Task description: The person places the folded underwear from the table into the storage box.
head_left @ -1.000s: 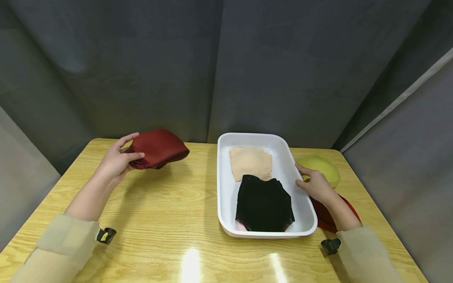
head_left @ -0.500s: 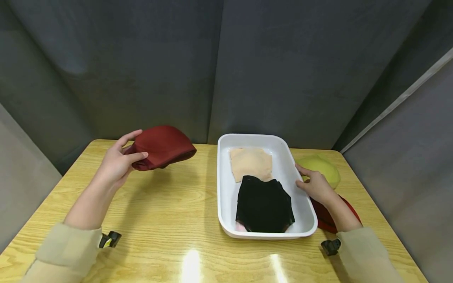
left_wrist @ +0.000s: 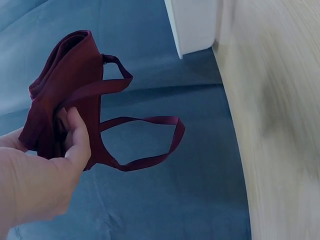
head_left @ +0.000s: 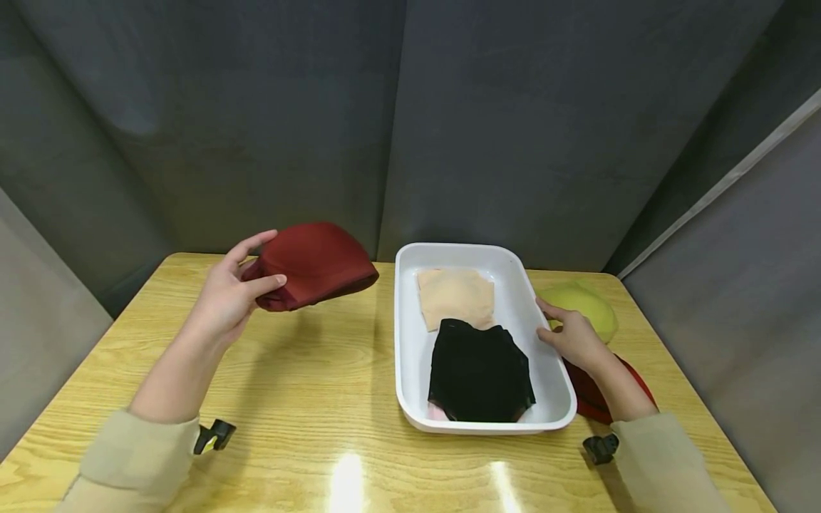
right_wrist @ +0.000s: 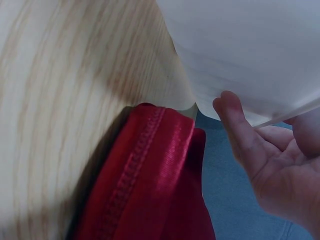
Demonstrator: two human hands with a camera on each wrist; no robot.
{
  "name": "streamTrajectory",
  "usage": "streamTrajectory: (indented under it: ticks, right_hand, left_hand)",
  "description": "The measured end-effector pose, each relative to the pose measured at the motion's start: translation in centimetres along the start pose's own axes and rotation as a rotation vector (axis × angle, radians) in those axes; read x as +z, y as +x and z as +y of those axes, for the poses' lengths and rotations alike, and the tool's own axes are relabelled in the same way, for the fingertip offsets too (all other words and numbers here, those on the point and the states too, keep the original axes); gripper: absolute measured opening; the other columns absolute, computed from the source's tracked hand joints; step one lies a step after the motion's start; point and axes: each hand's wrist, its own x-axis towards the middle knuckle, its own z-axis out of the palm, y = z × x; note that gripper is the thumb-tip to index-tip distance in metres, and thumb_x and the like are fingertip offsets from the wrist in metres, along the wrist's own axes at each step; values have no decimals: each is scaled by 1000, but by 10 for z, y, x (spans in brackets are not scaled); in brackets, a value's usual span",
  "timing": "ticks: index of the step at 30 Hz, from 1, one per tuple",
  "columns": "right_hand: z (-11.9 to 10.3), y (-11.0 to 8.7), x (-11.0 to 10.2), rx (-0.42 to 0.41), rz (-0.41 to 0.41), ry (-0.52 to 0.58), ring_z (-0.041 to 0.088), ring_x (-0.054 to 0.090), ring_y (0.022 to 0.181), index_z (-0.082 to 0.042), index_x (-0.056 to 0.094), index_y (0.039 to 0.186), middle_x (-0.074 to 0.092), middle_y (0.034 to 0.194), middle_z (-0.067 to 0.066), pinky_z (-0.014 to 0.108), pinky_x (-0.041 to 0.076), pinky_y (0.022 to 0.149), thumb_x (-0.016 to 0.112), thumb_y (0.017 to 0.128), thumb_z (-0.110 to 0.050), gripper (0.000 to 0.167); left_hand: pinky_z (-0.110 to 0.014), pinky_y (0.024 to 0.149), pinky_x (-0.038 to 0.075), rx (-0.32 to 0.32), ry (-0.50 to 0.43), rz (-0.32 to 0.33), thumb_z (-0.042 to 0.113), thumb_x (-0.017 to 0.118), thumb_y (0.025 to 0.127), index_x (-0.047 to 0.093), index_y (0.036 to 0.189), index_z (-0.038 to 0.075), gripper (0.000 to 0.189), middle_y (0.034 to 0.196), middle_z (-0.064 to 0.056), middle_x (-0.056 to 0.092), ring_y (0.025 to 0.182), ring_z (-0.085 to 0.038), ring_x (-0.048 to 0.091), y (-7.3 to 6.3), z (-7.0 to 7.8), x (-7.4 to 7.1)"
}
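Observation:
My left hand [head_left: 224, 296] holds a folded dark red bra [head_left: 317, 260] at its left end, raised above the table left of the tub. The left wrist view shows the bra's straps [left_wrist: 155, 119] hanging loose in loops. My right hand [head_left: 574, 338] grips the right rim of a white plastic tub [head_left: 481, 427], thumb on the inside and fingers outside. Inside the tub, black briefs [head_left: 481, 374] lie at the near end, over something pink [head_left: 436, 412] that is mostly covered. A folded beige garment [head_left: 457, 296] lies flat at the far end.
Right of the tub lie a yellow cup-shaped garment [head_left: 584, 306] and a red one [head_left: 590, 395], partly hidden by my right forearm. The wooden table [head_left: 308, 385] runs back to a grey curtain [head_left: 288, 128]; further grey panels stand at both sides.
My left hand has carried the dark red bra to the right and slightly up, nearer the tub. My right hand stays on the tub's rim.

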Motion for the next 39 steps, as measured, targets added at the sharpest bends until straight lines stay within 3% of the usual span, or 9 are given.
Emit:
streamTrajectory:
  ticks: [5, 19, 26, 39]
  right_hand:
    - [0, -1, -1, -3, 10, -2, 34, 62, 93, -7, 26, 148, 43, 134, 33, 42, 56, 74, 60, 92, -15, 66]
    - [0, -1, -3, -9, 12, -14, 31, 61, 89, -6, 27, 147, 44, 131, 34, 42, 57, 74, 60, 92, -15, 65]
    - [-3, -1, -2, -8, 9, -10, 35, 61, 94, -7, 26, 148, 43, 134, 33, 43, 56, 76, 60, 93, -15, 65]
    - [-1, 3, -2, -30, 21, -26, 32, 61, 89, -4, 28, 147, 45, 131, 34, 44, 56, 75, 60, 91, -13, 64]
  left_hand:
    - [-22, 71, 55, 38, -15, -36, -4, 62, 87, 40, 142, 17, 63, 118, -5, 45, 101, -16, 56, -1, 2, 11]
    - [-26, 74, 55, 52, -87, -117, -7, 59, 87, 40, 142, 17, 62, 129, -7, 48, 111, -23, 53, 5, 8, 45]
    - [-26, 75, 55, 73, -117, -129, -9, 58, 86, 41, 141, 16, 63, 129, -6, 49, 112, -23, 52, 9, 2, 57]
    - [-27, 78, 54, 142, -161, -127, -11, 60, 84, 44, 140, 17, 65, 130, -8, 51, 114, -22, 52, 25, -16, 84]
